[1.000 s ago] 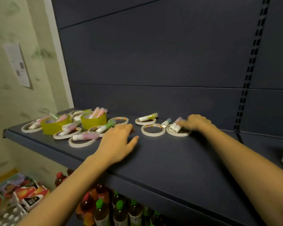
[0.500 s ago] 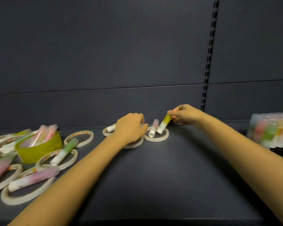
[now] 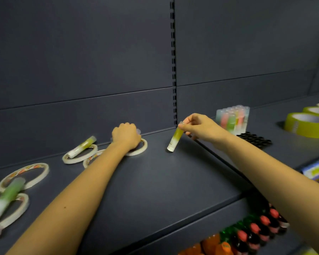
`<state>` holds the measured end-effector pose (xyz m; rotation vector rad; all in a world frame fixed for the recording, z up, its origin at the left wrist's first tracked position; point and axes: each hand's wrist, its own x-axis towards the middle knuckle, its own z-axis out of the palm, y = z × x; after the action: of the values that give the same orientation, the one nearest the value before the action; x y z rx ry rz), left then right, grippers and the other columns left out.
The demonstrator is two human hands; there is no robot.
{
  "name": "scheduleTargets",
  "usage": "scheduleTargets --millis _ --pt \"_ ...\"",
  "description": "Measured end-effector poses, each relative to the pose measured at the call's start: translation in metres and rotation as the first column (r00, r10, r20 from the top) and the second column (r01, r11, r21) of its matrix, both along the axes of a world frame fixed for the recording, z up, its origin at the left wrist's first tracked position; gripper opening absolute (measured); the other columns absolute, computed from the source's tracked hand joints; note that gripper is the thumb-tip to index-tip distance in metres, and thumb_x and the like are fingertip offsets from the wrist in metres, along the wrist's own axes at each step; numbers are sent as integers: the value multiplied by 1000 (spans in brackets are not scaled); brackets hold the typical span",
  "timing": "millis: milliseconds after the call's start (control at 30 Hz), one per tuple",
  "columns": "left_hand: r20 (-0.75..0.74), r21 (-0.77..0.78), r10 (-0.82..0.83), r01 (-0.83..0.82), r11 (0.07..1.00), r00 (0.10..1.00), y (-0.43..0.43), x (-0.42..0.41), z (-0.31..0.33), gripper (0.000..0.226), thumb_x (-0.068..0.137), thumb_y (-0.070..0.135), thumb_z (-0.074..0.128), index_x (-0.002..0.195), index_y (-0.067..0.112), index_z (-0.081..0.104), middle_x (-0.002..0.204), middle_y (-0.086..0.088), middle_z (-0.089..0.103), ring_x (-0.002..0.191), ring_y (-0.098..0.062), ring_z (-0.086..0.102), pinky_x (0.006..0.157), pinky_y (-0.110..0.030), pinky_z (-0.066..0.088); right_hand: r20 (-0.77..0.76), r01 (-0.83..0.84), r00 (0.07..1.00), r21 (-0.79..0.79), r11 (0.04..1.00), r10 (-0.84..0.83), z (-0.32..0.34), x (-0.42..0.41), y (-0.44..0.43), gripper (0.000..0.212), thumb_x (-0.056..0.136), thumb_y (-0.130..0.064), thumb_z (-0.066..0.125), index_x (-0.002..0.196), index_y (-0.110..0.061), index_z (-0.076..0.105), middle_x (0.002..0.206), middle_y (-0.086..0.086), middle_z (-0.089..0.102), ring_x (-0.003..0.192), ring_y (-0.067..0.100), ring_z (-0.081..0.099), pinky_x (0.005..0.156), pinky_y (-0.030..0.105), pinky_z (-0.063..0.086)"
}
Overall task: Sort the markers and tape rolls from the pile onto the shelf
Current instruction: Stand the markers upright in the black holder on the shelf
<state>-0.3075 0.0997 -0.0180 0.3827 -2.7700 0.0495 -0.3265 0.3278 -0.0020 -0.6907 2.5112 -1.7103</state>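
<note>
You are holding a yellow-green marker [image 3: 175, 139] with your right hand [image 3: 199, 127], your fingers [image 3: 185, 128] pinching its upper end so it is hanging tilted just left of the slotted upright [image 3: 174, 61], its lower end close to the shelf [image 3: 155, 181]; whether it is touching the shelf is unclear. Your left hand [image 3: 126, 136] is resting further left of the upright, curled into a fist over a white tape roll [image 3: 141, 149], and what those fingers are gripping is hidden. Another yellow-green marker [image 3: 82, 146] is lying across a tape roll [image 3: 79, 155] further left still. Right of the upright, a clear pack of markers [image 3: 232, 118] is standing, with yellow tape rolls [image 3: 306, 124] beyond it
</note>
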Motion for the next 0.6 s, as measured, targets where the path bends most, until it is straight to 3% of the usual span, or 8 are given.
scheduleTargets --millis 167,333,600 --pt "-274 224 -89 153 963 958 24 8 23 25 90 28 50 96 7 60 103 -13 64 97 -35 57 73 -34 40 -89 40 995 -26 999 -42 7 14 31 14 89 -21 64 89 -14 52 80 -2 60 69 5 58 62 17 48" --pt "-319 420 -272 393 818 908 66 25 52 15 83 22 67 91 13 58 77 1 60 80 -21 56 72 -31 44 -215 81 973 -39 996 -88 20 20 73 13 90 -25 62 93 -16 53 81 -6 59 68 1 60 58 15 50" --pt "-387 399 -417 557 728 823 175 52 64 14 75 18 74 84 14 63 77 -2 71 75 -18 66 80 -35 55 -269 102 954 -113 988 -129 26 -7 149 16 89 -21 64 99 -10 58 100 10 64 81 13 61 71 28 54"
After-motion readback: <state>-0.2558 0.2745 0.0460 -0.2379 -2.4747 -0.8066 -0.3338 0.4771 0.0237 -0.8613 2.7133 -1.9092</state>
